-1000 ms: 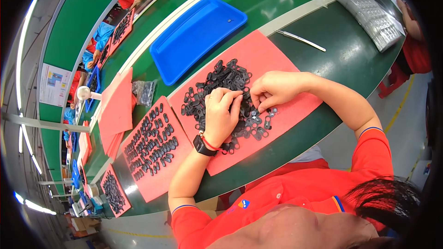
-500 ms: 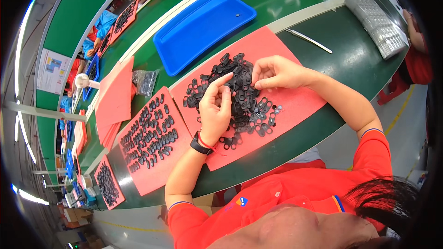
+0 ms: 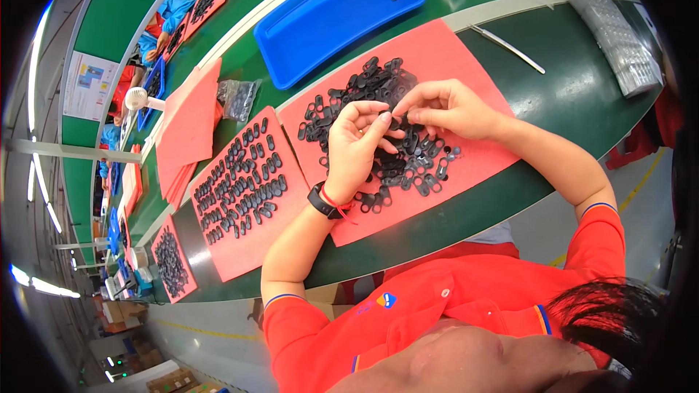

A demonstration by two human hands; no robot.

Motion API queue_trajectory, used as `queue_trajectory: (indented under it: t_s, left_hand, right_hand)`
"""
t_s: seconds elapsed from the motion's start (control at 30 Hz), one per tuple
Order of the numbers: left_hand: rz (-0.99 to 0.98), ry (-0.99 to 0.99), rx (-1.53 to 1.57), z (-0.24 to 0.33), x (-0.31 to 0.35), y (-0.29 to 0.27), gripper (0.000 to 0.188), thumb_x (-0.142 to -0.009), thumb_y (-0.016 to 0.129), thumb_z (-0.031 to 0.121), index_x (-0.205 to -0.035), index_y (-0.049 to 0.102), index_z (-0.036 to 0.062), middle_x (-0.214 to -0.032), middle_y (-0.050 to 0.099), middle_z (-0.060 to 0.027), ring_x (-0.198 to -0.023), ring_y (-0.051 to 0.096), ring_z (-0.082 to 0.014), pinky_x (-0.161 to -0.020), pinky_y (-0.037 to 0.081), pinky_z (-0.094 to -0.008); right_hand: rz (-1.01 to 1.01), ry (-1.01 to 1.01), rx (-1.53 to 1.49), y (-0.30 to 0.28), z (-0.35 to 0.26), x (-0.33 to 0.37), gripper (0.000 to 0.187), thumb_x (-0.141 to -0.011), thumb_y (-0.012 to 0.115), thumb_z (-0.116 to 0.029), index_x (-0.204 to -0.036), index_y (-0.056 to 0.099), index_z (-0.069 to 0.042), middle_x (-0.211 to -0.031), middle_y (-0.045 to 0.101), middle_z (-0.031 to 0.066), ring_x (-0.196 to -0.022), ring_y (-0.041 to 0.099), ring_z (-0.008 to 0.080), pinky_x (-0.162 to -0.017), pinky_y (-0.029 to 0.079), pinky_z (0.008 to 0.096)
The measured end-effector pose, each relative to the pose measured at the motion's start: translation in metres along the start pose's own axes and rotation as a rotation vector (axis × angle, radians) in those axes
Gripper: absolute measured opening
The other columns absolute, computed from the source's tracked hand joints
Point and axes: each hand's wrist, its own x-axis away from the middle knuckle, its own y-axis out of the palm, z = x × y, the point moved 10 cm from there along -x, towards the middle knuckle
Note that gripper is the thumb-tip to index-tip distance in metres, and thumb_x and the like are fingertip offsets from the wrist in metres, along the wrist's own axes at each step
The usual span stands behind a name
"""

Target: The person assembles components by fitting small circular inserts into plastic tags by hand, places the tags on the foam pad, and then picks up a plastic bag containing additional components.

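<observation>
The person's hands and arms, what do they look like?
The left hand and right hand are ungloved. Short red sleeves have blue edging. The left wrist wears a black watch and thin red cord; the right wrist is bare.

The premises are a factory assembly hall, evidenced by heaped small black parts (image 3: pixel 375 81), a long green workbench (image 3: pixel 557 102), co-workers (image 3: pixel 175 9) stationed farther along (one in blue), overhead strip lights (image 3: pixel 35 65) and a yellow floor marking (image 3: pixel 204 332).

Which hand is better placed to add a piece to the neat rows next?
Probably the left hand: it's nearer the neat rows, while the right hand is farther away, beyond it.
</observation>
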Motion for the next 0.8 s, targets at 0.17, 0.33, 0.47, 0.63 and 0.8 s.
queue_trajectory:
  t_s: [0.17, 0.33, 0.47, 0.63, 0.8]
  left_hand:
    - [0.0, -0.019, 0.005, 0.0, 0.002, -0.001, 0.023, -0.089, 0.057, 0.007, -0.108, 0.051, -0.0037, -0.09, 0.064, -0.0136, -0.075, 0.065, -0.0171, -0.054, 0.05, -0.0207]
    - [0.011, -0.01, 0.022, 0.002, 0.003, 0.003, 0.024, -0.088, 0.057, 0.004, -0.109, 0.05, -0.0052, -0.089, 0.063, -0.0121, -0.076, 0.064, -0.0151, -0.056, 0.051, -0.0201]
    - [0.042, 0.037, 0.014, 0.007, 0.006, -0.001, 0.024, -0.087, 0.058, 0.003, -0.109, 0.052, -0.0047, -0.088, 0.062, -0.0102, -0.076, 0.063, -0.0134, -0.058, 0.052, -0.0201]
    - [-0.005, 0.067, -0.075, 0.007, 0.008, 0.006, 0.029, -0.086, 0.057, 0.0, -0.115, 0.057, 0.0004, -0.09, 0.06, -0.0043, -0.077, 0.057, -0.0074, -0.065, 0.048, -0.019]
    - [0.049, 0.114, -0.051, 0.01, 0.009, 0.002, 0.029, -0.084, 0.059, -0.001, -0.112, 0.055, -0.0029, -0.096, 0.061, -0.0063, -0.081, 0.057, -0.0076, -0.071, 0.048, -0.0195]
  right_hand:
    - [0.069, -0.088, -0.004, -0.003, -0.008, 0.001, 0.021, -0.087, 0.058, -0.006, -0.107, 0.06, -0.002, -0.082, 0.059, 0.0013, -0.063, 0.055, 0.0046, -0.055, 0.045, 0.0184]
    - [0.122, -0.028, 0.009, -0.003, -0.005, 0.005, 0.013, -0.087, 0.058, -0.007, -0.098, 0.058, -0.001, -0.082, 0.059, 0.0006, -0.063, 0.054, 0.0039, -0.055, 0.044, 0.0176]
    - [0.084, -0.041, -0.012, 0.006, -0.012, 0.007, 0.008, -0.088, 0.058, -0.007, -0.094, 0.058, -0.002, -0.081, 0.058, 0.0007, -0.064, 0.054, 0.0035, -0.055, 0.044, 0.0171]
    - [0.135, -0.059, 0.086, 0.004, -0.016, 0.01, 0.009, -0.088, 0.057, -0.006, -0.095, 0.058, -0.002, -0.083, 0.058, 0.0002, -0.063, 0.053, 0.004, -0.055, 0.043, 0.0171]
    - [0.181, -0.261, 0.44, 0.005, -0.038, 0.016, 0.016, -0.085, 0.058, 0.0, -0.101, 0.059, 0.0, -0.084, 0.058, 0.0003, -0.067, 0.053, 0.0036, -0.06, 0.043, 0.0166]
